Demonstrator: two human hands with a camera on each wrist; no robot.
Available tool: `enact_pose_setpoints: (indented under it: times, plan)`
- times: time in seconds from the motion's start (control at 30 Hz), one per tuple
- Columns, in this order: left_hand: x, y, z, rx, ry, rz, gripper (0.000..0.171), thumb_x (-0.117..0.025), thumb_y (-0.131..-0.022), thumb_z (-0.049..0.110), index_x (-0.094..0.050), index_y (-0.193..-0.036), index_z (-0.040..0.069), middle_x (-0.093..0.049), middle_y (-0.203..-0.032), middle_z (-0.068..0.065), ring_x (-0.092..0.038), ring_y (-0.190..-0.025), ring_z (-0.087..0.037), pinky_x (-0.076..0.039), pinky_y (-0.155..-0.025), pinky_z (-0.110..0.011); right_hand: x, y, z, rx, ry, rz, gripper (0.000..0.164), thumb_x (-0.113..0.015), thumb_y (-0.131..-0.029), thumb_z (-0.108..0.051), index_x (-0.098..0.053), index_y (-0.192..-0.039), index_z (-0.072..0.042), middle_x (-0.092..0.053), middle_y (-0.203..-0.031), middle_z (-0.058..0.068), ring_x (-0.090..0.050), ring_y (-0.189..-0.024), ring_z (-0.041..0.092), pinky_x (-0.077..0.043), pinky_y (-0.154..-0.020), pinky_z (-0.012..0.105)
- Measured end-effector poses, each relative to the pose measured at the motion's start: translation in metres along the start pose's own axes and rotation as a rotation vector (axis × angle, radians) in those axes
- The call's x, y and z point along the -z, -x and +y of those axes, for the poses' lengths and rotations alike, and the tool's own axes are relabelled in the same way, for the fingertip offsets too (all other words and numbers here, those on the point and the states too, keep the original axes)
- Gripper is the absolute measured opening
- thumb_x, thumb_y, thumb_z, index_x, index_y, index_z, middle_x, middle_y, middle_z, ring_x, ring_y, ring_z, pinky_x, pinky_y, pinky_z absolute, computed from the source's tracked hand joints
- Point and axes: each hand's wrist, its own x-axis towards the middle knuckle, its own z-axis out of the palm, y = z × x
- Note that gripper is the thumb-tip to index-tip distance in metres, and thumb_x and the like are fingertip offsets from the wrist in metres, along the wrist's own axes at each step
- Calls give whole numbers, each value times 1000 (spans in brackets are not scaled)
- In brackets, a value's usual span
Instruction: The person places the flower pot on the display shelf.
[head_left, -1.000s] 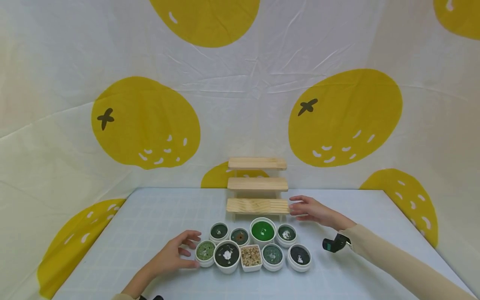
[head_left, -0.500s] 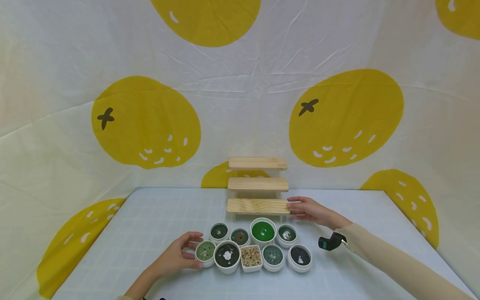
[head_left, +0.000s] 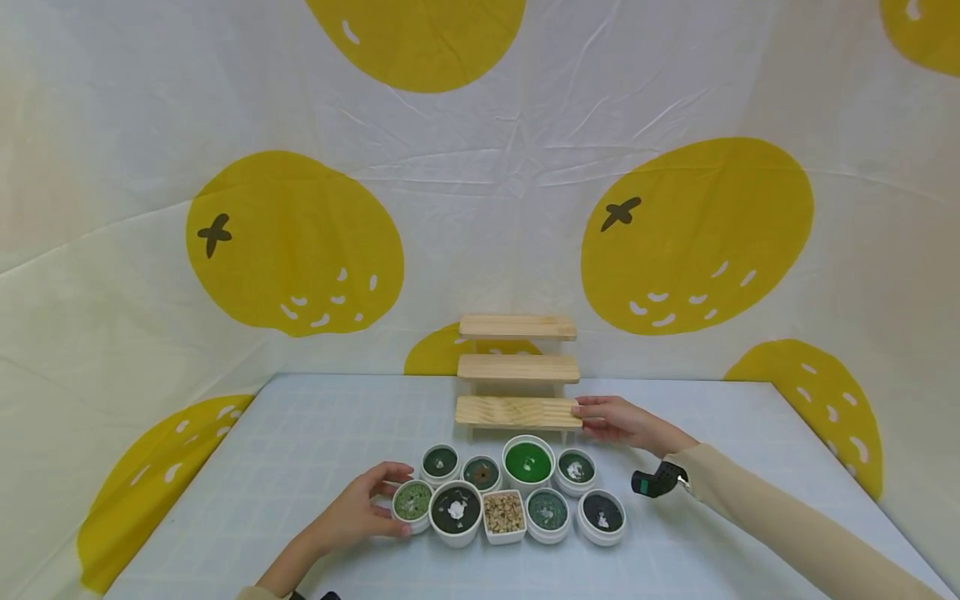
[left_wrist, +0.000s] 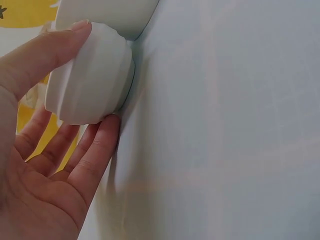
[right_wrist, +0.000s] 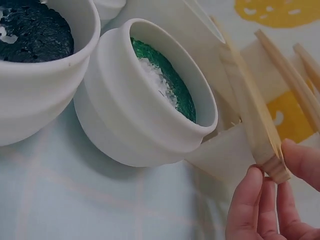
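At the left end of a group of small white pots, my left hand (head_left: 352,515) holds a pot with light green speckled filling (head_left: 412,502). The left wrist view shows the thumb on one side of this white pot (left_wrist: 92,75) and fingertips on the other. My right hand (head_left: 628,423) pinches the right end of the lowest board of a three-tier wooden stand (head_left: 517,411). In the right wrist view, thumb and fingers meet around the board's end (right_wrist: 272,165). A white pot with green and white filling (right_wrist: 145,100) stands beside it, apart from the fingers.
Several more white pots with dark or green fillings, such as the bright green one (head_left: 527,461), stand before the stand. A square pot of tan grains (head_left: 504,514) is among them. Behind the table (head_left: 300,433) hangs a cloth with yellow fruit shapes (head_left: 296,242).
My left hand has moved right and closed on the light green pot. My right hand has moved left onto the end of the lowest board and pinches it. Pots and stand stay put.
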Motion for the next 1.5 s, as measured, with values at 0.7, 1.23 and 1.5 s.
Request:
enact_pose_setpoints:
  times: [0.7, 1.23, 1.5]
  plan:
    - [-1, -2, 2, 35, -35, -50, 72, -85, -69, 9, -50, -129, -5, -57, -121, -18, -57, -98, -9, -56, -82, -21, 5, -5, 3, -24, -56, -29, 60, -55, -97, -12, -26, -147, 6, -66, -92, 1, -62, -79, 7, -56, -72, 17]
    - [-3, -3, -1, 46, -57, -22, 72, -87, -67, 13, -51, -128, -4, -60, -115, -15, -59, -95, -11, -56, -80, -20, 6, -1, 3, 20, 13, -39, 62, -56, -97, -14, -25, -146, 8, -66, -94, 1, -62, -78, 5, -57, -72, 17]
    - [-5, 0, -4, 11, -106, 35, 70, -88, -66, 16, -55, -124, -2, -62, -111, -14, -59, -92, -4, -56, -77, -22, 4, 0, 4, 49, 67, -23, 61, -57, -96, -16, -29, -145, 8, -65, -102, 5, -63, -80, 7, -57, -75, 20]
